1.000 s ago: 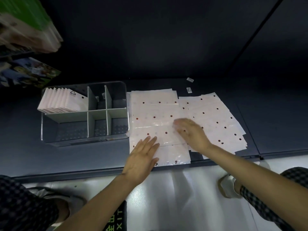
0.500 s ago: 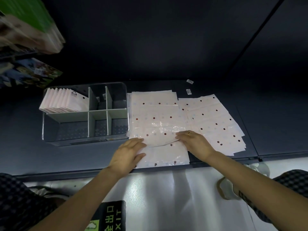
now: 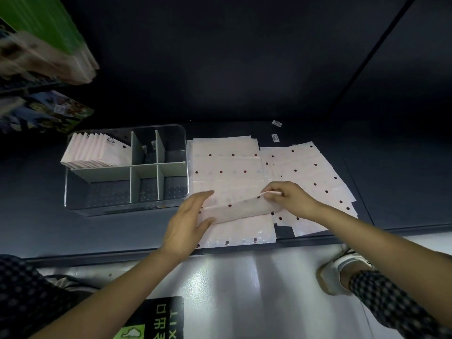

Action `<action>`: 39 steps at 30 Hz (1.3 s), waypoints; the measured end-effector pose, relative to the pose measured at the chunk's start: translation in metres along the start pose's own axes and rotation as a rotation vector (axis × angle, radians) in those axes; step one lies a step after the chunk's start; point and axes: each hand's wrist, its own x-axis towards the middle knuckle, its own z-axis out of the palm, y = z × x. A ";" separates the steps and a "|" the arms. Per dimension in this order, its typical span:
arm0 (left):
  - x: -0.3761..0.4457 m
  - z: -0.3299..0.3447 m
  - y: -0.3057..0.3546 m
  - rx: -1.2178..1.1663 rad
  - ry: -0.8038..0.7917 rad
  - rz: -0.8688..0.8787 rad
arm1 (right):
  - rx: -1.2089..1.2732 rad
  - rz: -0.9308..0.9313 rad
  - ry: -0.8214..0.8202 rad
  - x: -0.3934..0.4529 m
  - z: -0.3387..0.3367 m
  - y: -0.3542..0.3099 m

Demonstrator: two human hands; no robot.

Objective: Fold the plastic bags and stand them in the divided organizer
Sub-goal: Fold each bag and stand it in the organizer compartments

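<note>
Your left hand (image 3: 188, 222) has its thumb under and its fingers over the left end of a folded bag (image 3: 238, 210), a loose pinch with the fingers fairly straight. Your right hand (image 3: 292, 200) pinches the right end of that same bag between thumb and fingertips, its other fingers curled. The bag is a long pale pink strip with dark dots, raised at its far edge and tilted, running from about 8 o'clock to 2 o'clock between your hands. It sits over a stack of flat bags (image 3: 226, 165) spread on the dark table (image 3: 36, 231) just right of centre, and a second fanned pile of bags (image 3: 315, 177) lies at 3 o'clock of that stack, overlapping its right edge. The clear divided organizer (image 3: 127, 204) stands at 9 o'clock of the stack, just beside it. Its far-left compartment holds a row of folded bags (image 3: 95, 152) standing on edge and leaning; the other compartments look bare of bags. Two small labels (image 3: 276, 138) lie on the table at 12 o'clock of the fanned pile.
</note>
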 end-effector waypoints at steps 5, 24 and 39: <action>-0.004 0.014 0.018 0.144 0.081 0.202 | 0.014 0.085 0.148 0.026 0.013 0.005; 0.016 0.068 -0.005 0.663 -0.390 0.120 | -0.596 -0.204 0.064 0.022 0.106 0.014; 0.003 0.040 -0.032 0.613 -0.377 0.041 | -0.766 -0.124 -0.037 0.007 0.045 0.039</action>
